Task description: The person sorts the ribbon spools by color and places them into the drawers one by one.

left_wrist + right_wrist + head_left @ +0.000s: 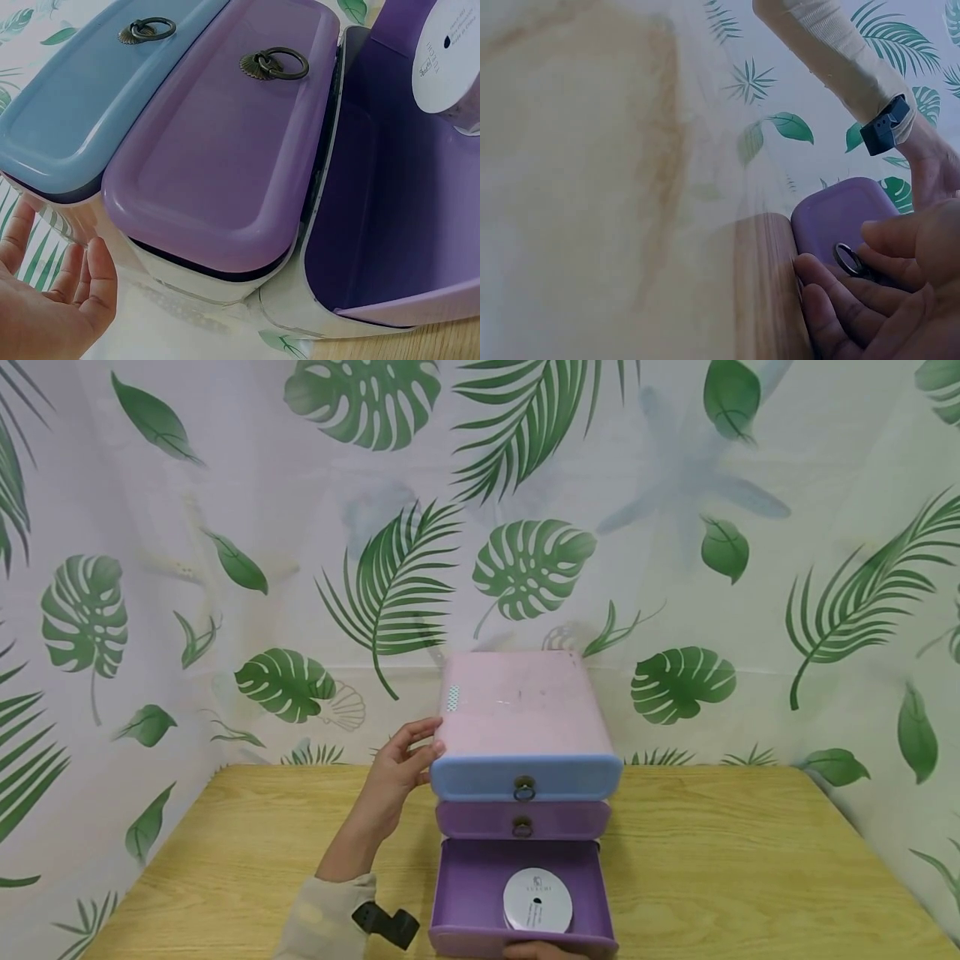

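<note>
A small chest has a pink top, a blue top drawer (525, 778), a purple middle drawer (480, 820) and a purple bottom drawer (465, 885) pulled out. Inside the bottom drawer lies a round white ribbon spool (537, 902) with printed text. My left hand (393, 772) rests on the left side of the chest's upper tier, its fingers loosely bent. At the bottom drawer's front, my right hand (900, 292) has thumb and index finger at the metal ring pull (846, 259), with the other fingers low along the drawer front. In the head view, most of this hand is hidden.
The chest stands on a wooden table (750, 860). Behind it and along the sides hangs a white leaf-print cloth (540, 485). Ring pulls (277, 64) stick out from the two upper drawers. A black strap device (386, 924) sits on my left wrist.
</note>
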The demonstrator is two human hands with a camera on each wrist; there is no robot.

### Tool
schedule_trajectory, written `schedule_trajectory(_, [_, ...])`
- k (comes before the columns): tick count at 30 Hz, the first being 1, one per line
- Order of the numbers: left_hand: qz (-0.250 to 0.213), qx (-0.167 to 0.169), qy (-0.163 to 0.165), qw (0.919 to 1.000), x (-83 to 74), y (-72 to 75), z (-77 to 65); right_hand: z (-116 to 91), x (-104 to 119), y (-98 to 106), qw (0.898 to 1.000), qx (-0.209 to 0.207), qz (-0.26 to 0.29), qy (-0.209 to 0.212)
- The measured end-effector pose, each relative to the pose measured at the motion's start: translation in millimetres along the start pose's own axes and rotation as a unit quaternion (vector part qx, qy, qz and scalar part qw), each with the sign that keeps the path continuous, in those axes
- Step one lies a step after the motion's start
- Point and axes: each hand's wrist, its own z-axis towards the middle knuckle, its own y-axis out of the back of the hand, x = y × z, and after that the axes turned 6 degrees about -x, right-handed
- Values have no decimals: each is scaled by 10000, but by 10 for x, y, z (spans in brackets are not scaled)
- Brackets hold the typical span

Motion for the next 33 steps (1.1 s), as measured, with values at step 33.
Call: schedule_trajectory(33, [8,-17,-103,9999,-3,-1,-10,28,316,-362,9370,-2054,-2574,1163])
